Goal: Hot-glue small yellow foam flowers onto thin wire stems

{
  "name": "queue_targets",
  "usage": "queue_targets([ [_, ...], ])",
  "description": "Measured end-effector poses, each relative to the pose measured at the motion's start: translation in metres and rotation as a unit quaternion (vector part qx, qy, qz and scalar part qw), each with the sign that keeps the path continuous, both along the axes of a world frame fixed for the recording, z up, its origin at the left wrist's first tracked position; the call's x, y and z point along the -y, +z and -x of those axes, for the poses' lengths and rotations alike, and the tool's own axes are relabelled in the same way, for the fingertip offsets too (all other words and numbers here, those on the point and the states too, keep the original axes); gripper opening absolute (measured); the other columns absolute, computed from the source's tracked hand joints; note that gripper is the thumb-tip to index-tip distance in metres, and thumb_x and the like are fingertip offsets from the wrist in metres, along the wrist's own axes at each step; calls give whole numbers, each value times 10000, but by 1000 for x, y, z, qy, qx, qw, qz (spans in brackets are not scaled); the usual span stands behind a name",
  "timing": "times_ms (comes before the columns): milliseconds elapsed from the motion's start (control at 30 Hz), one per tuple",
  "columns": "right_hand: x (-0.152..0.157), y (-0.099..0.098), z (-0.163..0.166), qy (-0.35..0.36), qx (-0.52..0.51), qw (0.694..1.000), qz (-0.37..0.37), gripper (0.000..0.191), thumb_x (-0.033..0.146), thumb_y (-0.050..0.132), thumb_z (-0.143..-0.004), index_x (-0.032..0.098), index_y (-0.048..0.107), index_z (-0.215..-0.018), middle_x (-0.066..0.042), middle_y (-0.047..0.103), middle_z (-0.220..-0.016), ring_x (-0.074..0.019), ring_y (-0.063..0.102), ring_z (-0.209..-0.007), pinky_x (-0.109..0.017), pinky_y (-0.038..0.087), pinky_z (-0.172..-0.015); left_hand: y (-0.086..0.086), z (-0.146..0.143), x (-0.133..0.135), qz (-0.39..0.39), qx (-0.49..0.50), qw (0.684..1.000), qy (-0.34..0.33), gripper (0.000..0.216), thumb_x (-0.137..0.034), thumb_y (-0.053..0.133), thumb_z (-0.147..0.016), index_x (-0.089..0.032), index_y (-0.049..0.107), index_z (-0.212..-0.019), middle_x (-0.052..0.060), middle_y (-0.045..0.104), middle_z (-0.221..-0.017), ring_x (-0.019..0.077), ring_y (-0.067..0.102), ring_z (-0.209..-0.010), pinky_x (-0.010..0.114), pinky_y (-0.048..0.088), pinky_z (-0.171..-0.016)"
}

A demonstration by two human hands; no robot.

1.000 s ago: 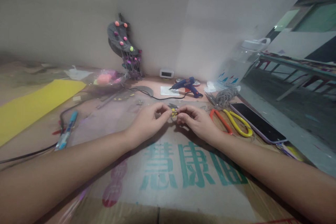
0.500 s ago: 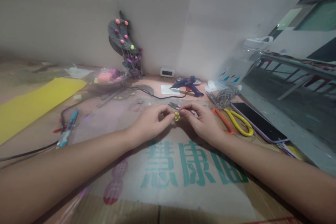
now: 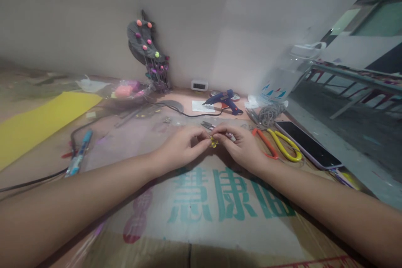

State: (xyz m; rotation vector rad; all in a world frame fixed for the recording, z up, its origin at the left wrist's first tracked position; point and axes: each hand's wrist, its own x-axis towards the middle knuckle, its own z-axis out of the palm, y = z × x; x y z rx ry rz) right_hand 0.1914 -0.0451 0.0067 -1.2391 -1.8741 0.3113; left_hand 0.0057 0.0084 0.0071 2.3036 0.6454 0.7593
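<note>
A small yellow flower-shaped piece point(image 3: 214, 143) is pinched between the fingertips of both hands, over the middle of the printed sheet point(image 3: 194, 234). My left hand point(image 3: 184, 144) is closed, thumb and forefinger on the piece's left side. From the other side my right hand point(image 3: 240, 144) grips it in the same way, its fingertips nearly touching the left ones. The fingers partly cover the piece, and its detail is too small to make out. Metal blades point(image 3: 207, 125) lie just beyond the fingertips.
Behind stand a blue glue gun point(image 3: 221, 98) on a white card, a small digital clock point(image 3: 199, 85) and a grey moon ornament point(image 3: 138, 42). To the right are yellow-handled pliers point(image 3: 285, 146), a phone point(image 3: 309, 144), grey yarn point(image 3: 271, 114) and a bottle point(image 3: 276, 77). Left: blue pen point(image 3: 80, 153), yellow sheet point(image 3: 47, 123).
The fingertips have drawn closer together, and the yellow piece has turned and shifted slightly right and down between them. The view has tilted a little; the other things lie as before.
</note>
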Motion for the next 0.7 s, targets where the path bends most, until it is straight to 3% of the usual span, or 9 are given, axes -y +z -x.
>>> queue_targets([
  [167,-5,-1,-3,-31,-59,998,-10,244,264,462,-946,228,591,-1150,-74,632,-1138,-185,608,-924,-345,469,-836,2,0,1,63,26,997,41,229,-303,459,-902,-174,622,-806,12,683,-803,154,604,-736,266,455,-695],
  [267,-6,-2,-4,-23,-88,996,10,257,306,467,-951,225,560,-1176,-77,603,-1184,-177,599,-924,-328,474,-824,3,0,0,60,29,996,55,218,-287,459,-900,-173,615,-798,2,671,-785,150,593,-730,259,440,-681],
  [500,0,4,-3,-22,-93,995,-11,258,385,467,-939,197,583,-1074,-64,615,-995,-165,566,-804,-294,462,-714,-2,0,-4,22,24,996,80,221,-295,460,-897,-175,608,-784,0,654,-767,152,575,-716,261,422,-665],
  [600,-1,3,-2,-54,-57,997,-22,159,344,553,-892,193,583,-853,-24,587,-783,-150,529,-693,-271,429,-631,-2,1,-4,29,32,995,91,236,-321,460,-900,-175,613,-793,1,651,-755,151,574,-700,260,421,-649],
  [700,-5,0,-2,-39,13,999,1,209,301,556,-891,188,590,-718,-16,595,-699,-159,544,-692,-287,424,-663,-1,1,-4,36,46,993,99,236,-331,468,-899,-177,627,-817,6,665,-785,154,589,-731,260,433,-672],
])
